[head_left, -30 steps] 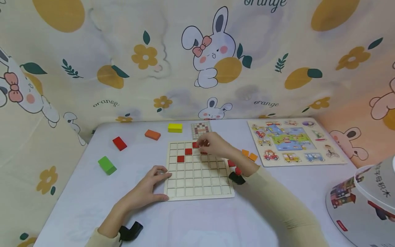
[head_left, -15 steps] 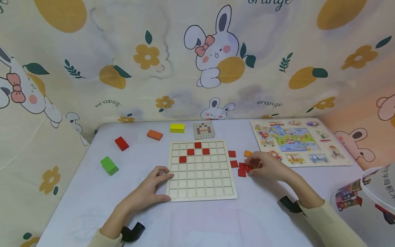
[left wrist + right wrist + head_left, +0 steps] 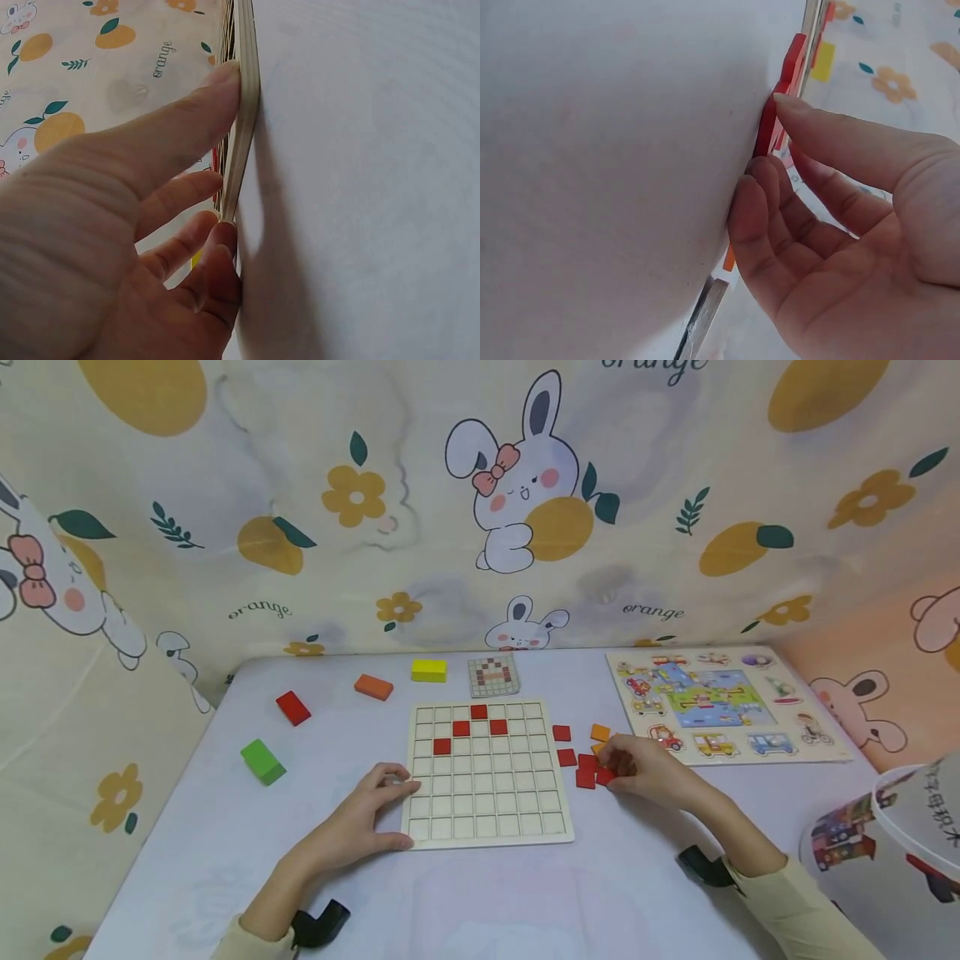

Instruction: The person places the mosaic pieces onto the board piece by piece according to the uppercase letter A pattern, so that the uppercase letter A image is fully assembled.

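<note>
A pale wooden grid board (image 3: 487, 785) lies mid-table, with several red square tiles (image 3: 461, 728) set in its upper cells. My left hand (image 3: 367, 814) rests at the board's left edge, thumb near the front corner and fingertips higher up; the left wrist view shows the thumb (image 3: 187, 124) on the rim. Right of the board are several loose red tiles (image 3: 566, 757) and a few orange tiles (image 3: 600, 732). Over the nearest cluster, my right hand (image 3: 652, 768) pinches a red tile (image 3: 766, 124) between thumb and fingers, the tile still low by the tabletop.
Behind the board lies a small pattern card (image 3: 493, 677). Yellow (image 3: 429, 671), orange (image 3: 373, 687), red (image 3: 292, 708) and green blocks (image 3: 262, 762) stand to the left. At right are a picture puzzle board (image 3: 712, 702) and a white tub (image 3: 885, 843).
My right hand has come away from the board's upper cells, uncovering the red tiles there, and moved right to the loose tiles. The left hand has stayed at the board's edge.
</note>
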### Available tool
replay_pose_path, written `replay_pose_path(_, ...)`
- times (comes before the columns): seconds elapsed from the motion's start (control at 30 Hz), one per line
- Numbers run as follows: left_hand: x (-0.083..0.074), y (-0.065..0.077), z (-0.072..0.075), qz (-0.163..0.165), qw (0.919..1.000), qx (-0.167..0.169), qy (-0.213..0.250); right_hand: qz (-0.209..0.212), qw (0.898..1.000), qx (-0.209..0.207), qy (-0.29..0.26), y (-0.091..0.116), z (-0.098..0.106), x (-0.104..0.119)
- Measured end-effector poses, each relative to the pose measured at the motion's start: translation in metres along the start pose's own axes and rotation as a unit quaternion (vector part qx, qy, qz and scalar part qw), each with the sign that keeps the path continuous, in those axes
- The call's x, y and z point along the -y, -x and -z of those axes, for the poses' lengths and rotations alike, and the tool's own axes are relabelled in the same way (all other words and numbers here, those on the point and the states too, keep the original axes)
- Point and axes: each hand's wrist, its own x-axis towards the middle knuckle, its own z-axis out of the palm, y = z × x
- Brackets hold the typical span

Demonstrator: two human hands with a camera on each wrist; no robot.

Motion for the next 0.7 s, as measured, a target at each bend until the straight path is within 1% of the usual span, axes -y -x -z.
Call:
replay_pose_path(0.23,-0.0004,0.0001,0.0005,-0.005,1.0000,0.000,-0.001,-0.008,1.000,0.004,0.007,0.0006,-0.0001,0.0030)
replay_pose_path(0.37,-0.0005,0.0003,0.0011,-0.003,1.0000,-0.001,-0.003,-0.007,1.000,0.008,0.014,0.0000,-0.0001,0.0052)
replay_pose_path(0.43,-0.0004,0.0002,0.0010,-0.002,1.0000,-0.001,-0.004,-0.013,1.000,0.009,0.011,0.0002,0.0001,0.0063)
replay_pose_path(0.57,0.0002,-0.0003,0.0003,-0.002,1.0000,0.000,-0.009,-0.025,1.000,0.005,0.013,0.0009,0.0001,0.0079)
replay_pose_path(0.7,0.0005,-0.0003,0.0002,-0.002,0.9999,-0.001,-0.010,-0.034,0.999,-0.004,0.030,0.0007,-0.0004,0.0084)
